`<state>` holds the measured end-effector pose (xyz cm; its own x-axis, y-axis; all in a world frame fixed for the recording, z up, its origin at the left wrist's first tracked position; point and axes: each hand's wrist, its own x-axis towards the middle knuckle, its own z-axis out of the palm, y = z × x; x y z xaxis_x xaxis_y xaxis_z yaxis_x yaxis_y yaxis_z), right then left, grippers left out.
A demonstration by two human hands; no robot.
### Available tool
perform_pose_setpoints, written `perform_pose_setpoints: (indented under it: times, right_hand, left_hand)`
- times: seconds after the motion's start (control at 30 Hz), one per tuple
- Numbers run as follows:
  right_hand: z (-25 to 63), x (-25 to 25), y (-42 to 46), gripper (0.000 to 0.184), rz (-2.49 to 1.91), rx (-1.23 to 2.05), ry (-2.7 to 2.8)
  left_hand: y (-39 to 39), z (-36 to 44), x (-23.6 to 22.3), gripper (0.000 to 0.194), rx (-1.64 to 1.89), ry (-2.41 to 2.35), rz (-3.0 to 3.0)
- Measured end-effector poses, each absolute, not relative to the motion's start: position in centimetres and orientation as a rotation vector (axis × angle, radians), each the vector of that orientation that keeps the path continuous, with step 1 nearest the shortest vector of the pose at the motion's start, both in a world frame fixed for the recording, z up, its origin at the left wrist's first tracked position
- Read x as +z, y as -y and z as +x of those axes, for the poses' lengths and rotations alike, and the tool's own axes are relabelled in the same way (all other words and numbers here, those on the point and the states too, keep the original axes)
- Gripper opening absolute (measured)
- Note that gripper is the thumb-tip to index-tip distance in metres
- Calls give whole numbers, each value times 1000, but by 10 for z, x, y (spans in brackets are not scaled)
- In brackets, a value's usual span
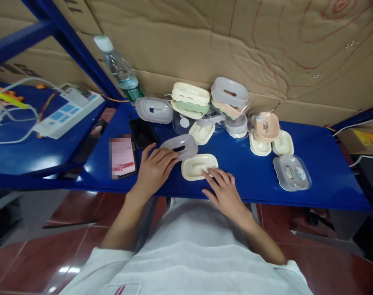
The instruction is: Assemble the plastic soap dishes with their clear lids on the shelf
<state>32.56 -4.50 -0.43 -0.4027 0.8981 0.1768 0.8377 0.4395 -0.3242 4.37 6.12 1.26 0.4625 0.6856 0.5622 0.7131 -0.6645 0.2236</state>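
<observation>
My left hand (pixel 157 166) rests palm down with its fingers stretched out, the tips at the near left edge of a grey oval plastic piece (pixel 189 143) with a slot in its middle. Just in front of me lies a shallow cream oval dish (pixel 194 169) with a raised ridge. My right hand (pixel 225 190) is spread, its fingertips over the right edge of that dish. Neither hand is closed around anything. Behind the grey piece, another cream dish (pixel 202 133) leans among clear plastic parts.
At the back stand stacked cream and green pieces (pixel 191 98) and a grey-topped stack (pixel 229 91). Rightward are a peach piece (pixel 267 127) and a clear-covered grey box (pixel 292 172). Two phones (pixel 123 157) and a water bottle (pixel 120 69) occupy the left. Cardboard (pixel 186 45) backs the blue table (pixel 330 172).
</observation>
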Motion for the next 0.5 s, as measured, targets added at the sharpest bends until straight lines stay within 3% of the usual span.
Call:
perform_pose_setpoints:
  times: [0.17,0.37,0.5]
  right_hand:
    - [333,-12,43,98,-1484,260,2002]
    - [357,-10,23,58,-1454,256,2179]
    - [362,-15,18,49,-1509,252,2125]
  left_hand:
    - [-33,80,16,23,-967,1101,-2793]
    - [-18,115,7,27,-801,1016,-2902]
    - [-19,101,-3,35,-832,1130,-2881]
